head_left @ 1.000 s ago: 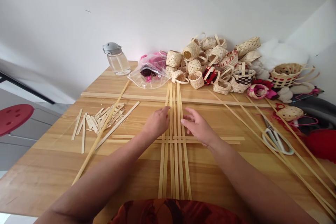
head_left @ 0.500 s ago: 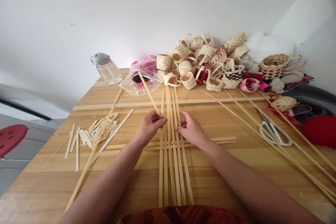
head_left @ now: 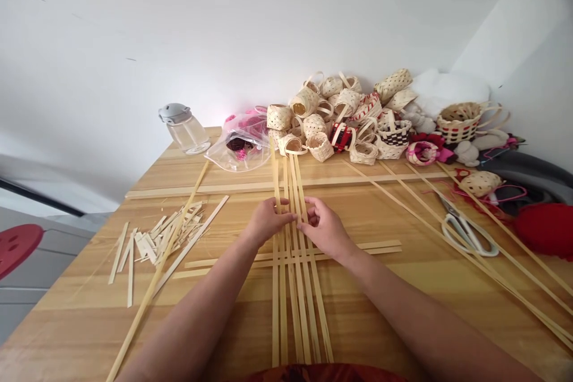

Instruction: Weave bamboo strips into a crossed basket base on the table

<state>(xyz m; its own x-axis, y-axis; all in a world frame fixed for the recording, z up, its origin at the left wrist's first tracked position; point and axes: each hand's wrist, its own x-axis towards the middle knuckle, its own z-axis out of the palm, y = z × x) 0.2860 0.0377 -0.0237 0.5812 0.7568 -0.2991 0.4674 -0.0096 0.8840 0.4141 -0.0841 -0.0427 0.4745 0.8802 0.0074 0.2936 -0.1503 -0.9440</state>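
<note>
Several long pale bamboo strips (head_left: 296,292) run lengthwise before me, crossed by two crosswise strips (head_left: 376,247) in a small woven patch (head_left: 293,259). Just beyond that patch, my left hand (head_left: 268,221) is closed, its thumb and fingers pinching the leftmost lengthwise strips. My right hand (head_left: 324,228) sits opposite, fingers curled and thumb tip on the right-hand strips. The two hands' fingertips nearly meet over the middle strips. Exactly which strips lie between the fingers is partly hidden.
Small woven baskets (head_left: 320,146) are heaped at the back, beside a plastic bag (head_left: 237,158) and a bottle (head_left: 185,131). Short offcuts (head_left: 154,242) and a long strip (head_left: 156,274) lie left. Scissors (head_left: 468,233), more strips (head_left: 416,203) and red yarn (head_left: 544,227) are right.
The strip that stuck up at a slant from my left hand now lies lengthwise beside the others. My left hand has moved right, closer to my right hand.
</note>
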